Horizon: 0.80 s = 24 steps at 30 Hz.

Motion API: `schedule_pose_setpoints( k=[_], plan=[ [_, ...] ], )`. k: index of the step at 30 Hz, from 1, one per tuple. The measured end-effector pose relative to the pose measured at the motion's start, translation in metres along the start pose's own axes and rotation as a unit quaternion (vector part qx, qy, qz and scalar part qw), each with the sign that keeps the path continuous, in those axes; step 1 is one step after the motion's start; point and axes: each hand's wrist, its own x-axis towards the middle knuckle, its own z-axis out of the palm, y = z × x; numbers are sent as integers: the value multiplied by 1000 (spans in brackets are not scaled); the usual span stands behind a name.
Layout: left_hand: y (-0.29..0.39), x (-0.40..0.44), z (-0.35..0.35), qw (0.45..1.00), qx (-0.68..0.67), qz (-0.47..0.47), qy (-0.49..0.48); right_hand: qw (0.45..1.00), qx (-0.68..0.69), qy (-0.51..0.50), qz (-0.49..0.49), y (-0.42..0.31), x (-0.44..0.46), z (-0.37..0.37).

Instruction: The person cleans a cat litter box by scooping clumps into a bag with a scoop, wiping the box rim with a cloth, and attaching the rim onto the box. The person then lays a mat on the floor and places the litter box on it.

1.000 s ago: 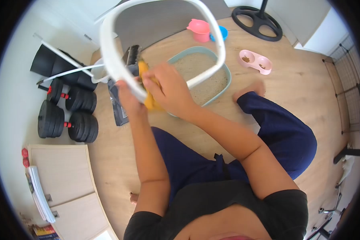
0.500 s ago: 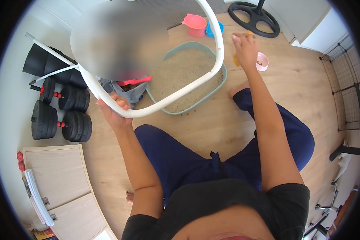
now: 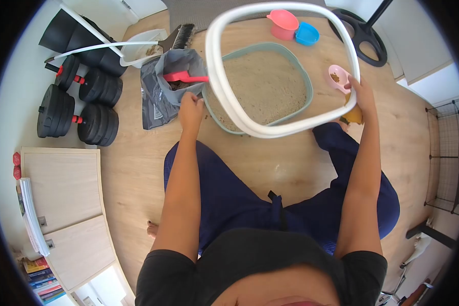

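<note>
My right hand grips the right side of a white litter box rim, a rounded frame held above the litter box. An orange-yellow cloth-like piece hangs under that hand, partly hidden. Through the frame shows the grey-green litter box, filled with sandy litter. My left hand, fingers curled, is between the grey bag and the box; anything inside it is hidden. A red scoop rests in the open bag.
Behind the litter box are a pink pot and a blue cup. A pink bowl with brown bits lies at the right. A dustpan and brush lie behind the bag. Dumbbells and a cabinet stand left.
My left hand has let go of the rim and moved right, near the bag. My right hand has come down and taken the rim, which has shifted right over the litter box.
</note>
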Motion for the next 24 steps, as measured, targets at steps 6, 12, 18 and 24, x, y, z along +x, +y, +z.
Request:
schedule_pose_setpoints(
  k=[6,12,18,24],
  plan=[
    [-13,32,2,992,116,-32,38,992,-125,-31,13,20,4,27],
    [-78,84,-22,972,21,-132,193,968,-245,-56,17,9,6,71],
    [-87,80,-44,953,-117,-215,179,951,-304,-60,-14,-2,22,112],
    [-118,76,-24,954,-171,-164,182,937,-341,-76,22,-8,33,134]
  ],
)
